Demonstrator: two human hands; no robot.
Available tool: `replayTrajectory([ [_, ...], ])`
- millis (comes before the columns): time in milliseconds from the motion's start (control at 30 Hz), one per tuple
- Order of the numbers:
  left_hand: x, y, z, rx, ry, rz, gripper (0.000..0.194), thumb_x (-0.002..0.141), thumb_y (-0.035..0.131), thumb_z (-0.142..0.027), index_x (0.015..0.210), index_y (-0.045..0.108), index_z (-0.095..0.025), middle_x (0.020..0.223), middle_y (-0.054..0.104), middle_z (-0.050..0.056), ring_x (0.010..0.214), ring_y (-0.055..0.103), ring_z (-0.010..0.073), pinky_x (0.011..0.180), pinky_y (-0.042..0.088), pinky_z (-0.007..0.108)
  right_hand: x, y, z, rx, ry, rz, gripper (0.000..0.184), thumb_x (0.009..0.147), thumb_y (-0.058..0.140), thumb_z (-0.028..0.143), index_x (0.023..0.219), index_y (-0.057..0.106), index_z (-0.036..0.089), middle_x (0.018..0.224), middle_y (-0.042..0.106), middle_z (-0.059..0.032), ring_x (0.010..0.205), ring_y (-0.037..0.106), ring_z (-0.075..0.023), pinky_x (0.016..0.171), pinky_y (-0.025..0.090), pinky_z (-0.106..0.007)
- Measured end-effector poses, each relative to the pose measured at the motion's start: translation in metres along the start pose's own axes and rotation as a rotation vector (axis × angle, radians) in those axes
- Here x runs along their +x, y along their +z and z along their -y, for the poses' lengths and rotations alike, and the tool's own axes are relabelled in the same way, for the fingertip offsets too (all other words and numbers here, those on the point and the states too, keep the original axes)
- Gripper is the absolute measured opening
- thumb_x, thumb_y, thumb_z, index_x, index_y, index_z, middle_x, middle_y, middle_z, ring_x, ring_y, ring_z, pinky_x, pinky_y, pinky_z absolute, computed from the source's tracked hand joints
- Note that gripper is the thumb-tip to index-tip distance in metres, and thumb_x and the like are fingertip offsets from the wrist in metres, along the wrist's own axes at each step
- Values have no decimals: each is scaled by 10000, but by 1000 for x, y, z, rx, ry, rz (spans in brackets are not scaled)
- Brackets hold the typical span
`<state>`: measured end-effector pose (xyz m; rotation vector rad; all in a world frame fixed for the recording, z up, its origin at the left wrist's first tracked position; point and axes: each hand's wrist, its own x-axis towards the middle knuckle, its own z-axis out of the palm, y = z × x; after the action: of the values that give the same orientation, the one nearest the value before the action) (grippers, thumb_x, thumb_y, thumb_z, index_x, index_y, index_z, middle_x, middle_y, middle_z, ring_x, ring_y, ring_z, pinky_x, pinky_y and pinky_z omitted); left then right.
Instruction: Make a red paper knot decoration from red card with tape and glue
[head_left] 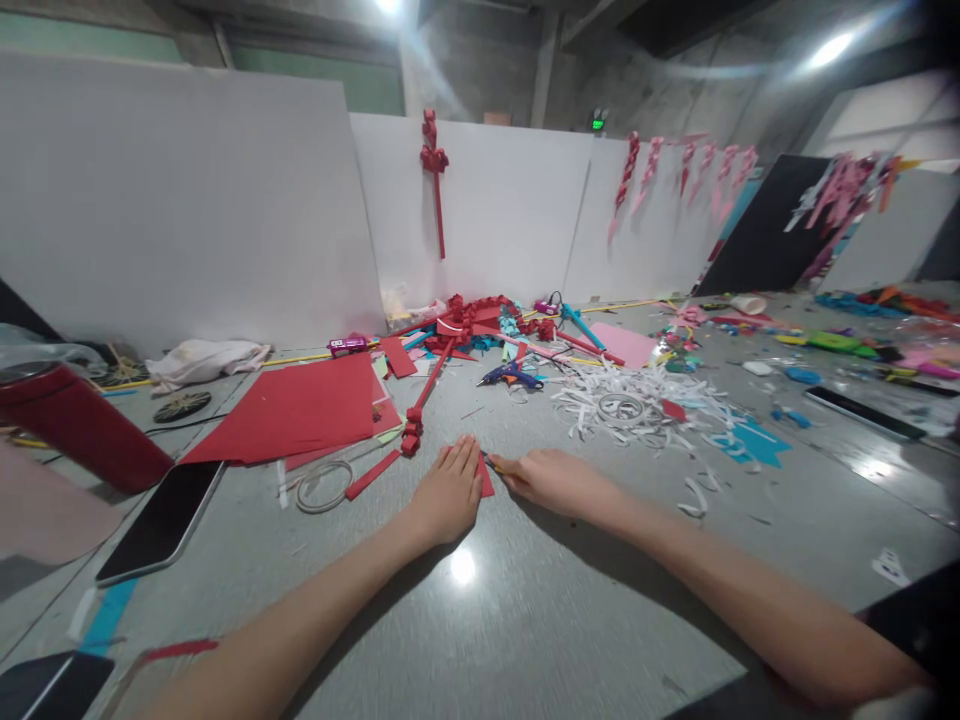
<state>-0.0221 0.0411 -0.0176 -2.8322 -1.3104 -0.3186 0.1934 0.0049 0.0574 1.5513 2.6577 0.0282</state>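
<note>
My left hand (450, 490) lies flat, fingers stretched out, over a small piece of red paper (486, 480) on the grey floor. Most of that paper is hidden beneath the palm. Closed in a pinch, my right hand (551, 482) holds a thin cutter knife (491, 463), its tip at the paper's right edge beside my left fingertips. Left of my hands lies a red folded-paper strip with knots (412, 432), next to a coiled pale ring (324, 487). A blue glue gun (511, 377) rests just beyond my fingers.
Large red sheets (300, 405), a phone (161, 525) and a red tumbler (90, 430) lie to the left. White paper shreds (637, 400) and a blue paper piece (756, 440) spread rightward. White panels (487, 200) stand behind, one bearing a hanging red paper braid (437, 190).
</note>
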Motion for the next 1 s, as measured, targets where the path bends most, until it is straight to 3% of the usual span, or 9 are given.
replayTrajectory([
  [267, -2, 3, -4, 20, -82, -40, 627, 1047, 219, -307, 1576, 301, 19, 1679, 225, 225, 1576, 187, 300, 1269, 241, 466, 0, 0, 4, -13, 17, -1, 452, 1049, 388, 373, 1463, 545, 283, 905, 784, -103, 727, 727, -231, 607, 365, -271],
  [1000, 0, 4, -3, 38, -68, -22, 629, 1054, 227, -316, 1576, 305, 26, 1672, 224, 236, 1571, 200, 309, 1267, 267, 477, 4, 0, 13, 63, 81, 5, 439, 1046, 369, 358, 1427, 575, 284, 912, 781, -119, 757, 737, -261, 651, 427, -303],
])
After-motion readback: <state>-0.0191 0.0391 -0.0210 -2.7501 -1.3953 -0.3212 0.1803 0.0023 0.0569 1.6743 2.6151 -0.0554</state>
